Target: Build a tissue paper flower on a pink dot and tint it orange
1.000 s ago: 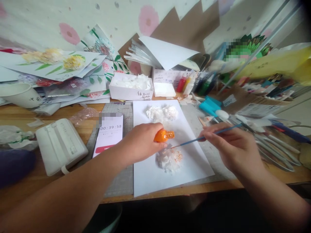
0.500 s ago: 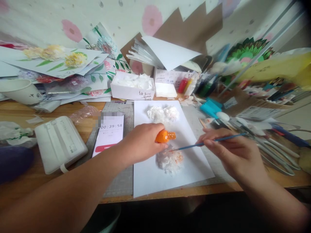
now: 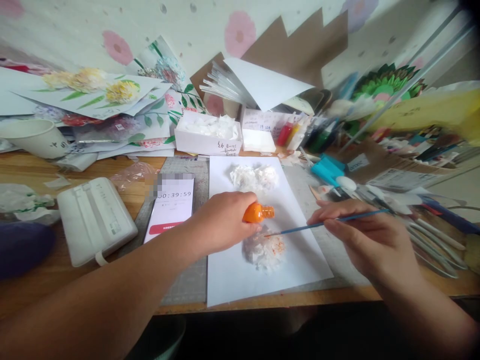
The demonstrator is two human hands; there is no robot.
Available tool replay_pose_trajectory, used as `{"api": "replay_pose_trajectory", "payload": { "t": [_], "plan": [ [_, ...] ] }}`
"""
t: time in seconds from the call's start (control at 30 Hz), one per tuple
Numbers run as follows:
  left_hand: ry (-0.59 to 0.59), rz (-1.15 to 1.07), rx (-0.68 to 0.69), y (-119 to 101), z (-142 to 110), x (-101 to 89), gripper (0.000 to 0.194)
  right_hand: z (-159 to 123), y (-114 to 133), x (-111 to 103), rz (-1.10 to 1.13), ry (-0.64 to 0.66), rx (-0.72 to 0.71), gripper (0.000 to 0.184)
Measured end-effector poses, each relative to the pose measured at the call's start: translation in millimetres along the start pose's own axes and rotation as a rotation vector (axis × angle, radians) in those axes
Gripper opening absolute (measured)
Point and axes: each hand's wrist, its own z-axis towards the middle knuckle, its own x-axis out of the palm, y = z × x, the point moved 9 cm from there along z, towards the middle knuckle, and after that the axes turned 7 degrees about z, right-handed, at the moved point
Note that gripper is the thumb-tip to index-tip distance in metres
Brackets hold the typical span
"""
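My left hand (image 3: 227, 222) is closed around a small orange paint bottle (image 3: 255, 213), tilted on its side with its uncapped neck pointing right. Between the fingers of my right hand (image 3: 362, 232) is a thin blue paintbrush (image 3: 330, 221). Its tip is at the upper part of a crumpled white paper flower (image 3: 264, 255), whose right side carries orange streaks. Two more white paper flowers, a left one (image 3: 242, 176) and a right one (image 3: 267, 176), sit higher up on the same white paper sheet (image 3: 232, 287).
Left of the sheet lie a phone (image 3: 174, 202) showing a timer and a white case (image 3: 98, 220). A box of white tissue pieces (image 3: 208, 135) and paint bottles (image 3: 296, 134) stand behind. Tools (image 3: 435, 245) and a blue object (image 3: 327, 169) lie on the right.
The whole view has shifted slightly, so things appear a little further right. Both hands keep their grips, and the brush tip stays near the top of the front flower.
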Motion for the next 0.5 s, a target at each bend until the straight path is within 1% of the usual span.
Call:
{"api": "replay_pose_trajectory", "payload": {
  "t": [0.2, 0.27, 0.4, 0.5],
  "plan": [
    [0.012, -0.02, -0.011, 0.6, -0.3, 0.1, 0.02, 0.0, -3.8, 2.6, 0.022, 0.044, 0.014, 0.002],
    [0.009, -0.019, -0.006, 0.3, 0.0, -0.2, 0.019, 0.3, -4.9, 0.7, 0.032, 0.035, 0.017, 0.002],
    [-0.001, -0.005, 0.008, -0.6, 0.8, -0.5, 0.019, 0.8, -8.3, -2.1, 0.127, 0.01, 0.035, 0.006],
    [-0.009, -0.002, 0.012, -1.1, 1.1, -1.0, 0.019, 0.5, -7.7, 4.6, 0.181, 0.054, 0.031, 0.009]
  ]
}}
